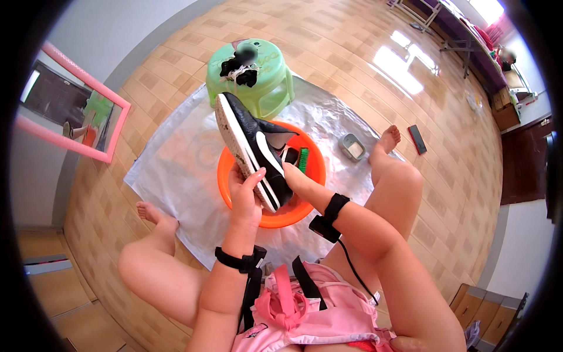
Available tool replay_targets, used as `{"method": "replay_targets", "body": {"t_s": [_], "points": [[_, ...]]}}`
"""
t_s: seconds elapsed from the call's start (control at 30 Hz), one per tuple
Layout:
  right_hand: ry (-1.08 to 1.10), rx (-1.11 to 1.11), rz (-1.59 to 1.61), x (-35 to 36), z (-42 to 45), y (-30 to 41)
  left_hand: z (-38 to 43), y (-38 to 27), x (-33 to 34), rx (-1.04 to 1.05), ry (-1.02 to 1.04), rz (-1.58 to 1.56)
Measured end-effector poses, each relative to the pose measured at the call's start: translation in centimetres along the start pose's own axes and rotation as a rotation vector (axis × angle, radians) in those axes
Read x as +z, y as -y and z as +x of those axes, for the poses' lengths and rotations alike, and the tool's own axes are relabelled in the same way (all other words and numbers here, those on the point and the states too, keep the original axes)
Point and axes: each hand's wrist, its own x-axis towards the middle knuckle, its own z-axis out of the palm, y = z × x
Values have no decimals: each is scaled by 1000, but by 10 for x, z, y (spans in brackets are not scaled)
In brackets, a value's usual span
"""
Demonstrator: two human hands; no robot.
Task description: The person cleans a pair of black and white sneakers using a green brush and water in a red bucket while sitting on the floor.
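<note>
A black sneaker (pixel 239 116) with white side stripes is held slanting above an orange basin (pixel 223 176), its toe pointing away from me. Dark dirt specks mark its white sole edge. My left hand (pixel 245 187) grips the sole edge near the heel, thumb across the side. My right hand (pixel 294 177) touches the other side of the shoe by its opening; its fingers are hidden behind the shoe. Inside the basin, a green-bristled brush (pixel 303 159) leans by the right wall, beside a black-and-white item (pixel 289 155) that is mostly covered.
A silver sheet (pixel 176 149) lies under the basin. Beyond it stands a green plastic stool (pixel 268 70) bearing black items with white laces (pixel 242 72). A grey soap box (pixel 352 147) sits to the right, near my foot. A pink-framed mirror (pixel 116 132) leans at left.
</note>
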Motion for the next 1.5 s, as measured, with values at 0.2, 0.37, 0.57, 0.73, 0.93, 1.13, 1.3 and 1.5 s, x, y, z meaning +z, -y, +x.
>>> {"method": "replay_targets", "body": {"t_s": [0.2, 0.37, 0.57, 0.73, 0.93, 1.13, 1.3, 1.5], "points": [[-111, 99, -410, 6, -17, 15, -5, 11, -1, 29, 81, 130], [-167, 128, -361, 5, -8, 2, -7, 17, 2, 43, 53, 132], [-106, -35, -490, 7, -6, 8, -3, 12, -5, 31, 85, 90], [-118, -57, -500, 7, -7, 14, -3, 7, -4, 37, 77, 70], [-254, 119, -117, 6, -2, 9, 3, -10, -4, 79, 78, 87], [-217, -64, 943, -4, -3, 48, 7, -10, -10, 69, 172, 240], [-191, 209, 866, -14, -6, 64, 1, -3, -5, 94, 265, 374], [-80, 305, 1031, -6, -3, 64, -1, -9, -5, 10, 263, 260]]}}
